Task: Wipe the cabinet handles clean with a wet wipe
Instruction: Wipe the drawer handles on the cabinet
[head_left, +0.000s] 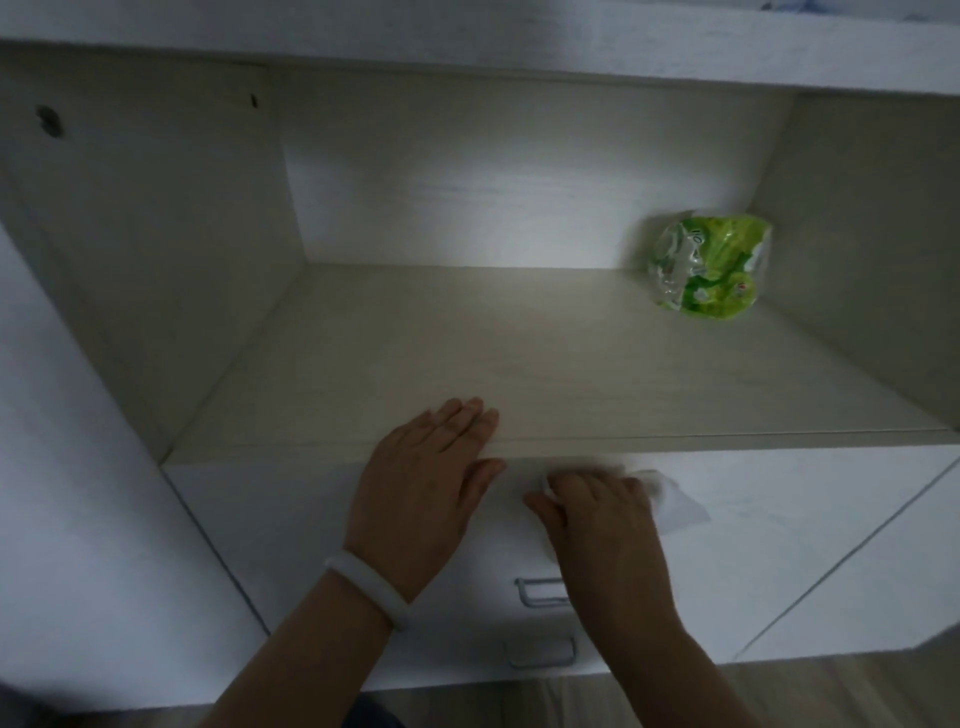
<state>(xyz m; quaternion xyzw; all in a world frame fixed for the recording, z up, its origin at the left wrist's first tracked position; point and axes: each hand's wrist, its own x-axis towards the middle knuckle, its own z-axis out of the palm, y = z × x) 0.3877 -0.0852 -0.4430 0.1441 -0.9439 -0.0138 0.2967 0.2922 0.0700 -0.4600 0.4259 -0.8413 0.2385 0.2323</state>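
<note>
Pinching a crumpled wet wipe (670, 499) trailing rightward, the right hand (608, 525) presses the drawer front while the left hand (426, 483) lies spread

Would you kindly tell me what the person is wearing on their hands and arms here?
Both forearms are bare, with no sleeves or gloves in view. The left hand has a smooth, thick white bangle round its wrist. The right hand and its wrist show no jewellery or watch. No rings are visible on either hand.

Left hand (426, 483) lies flat (fingers straight); right hand (597, 514) curls, knuckles up.
</note>
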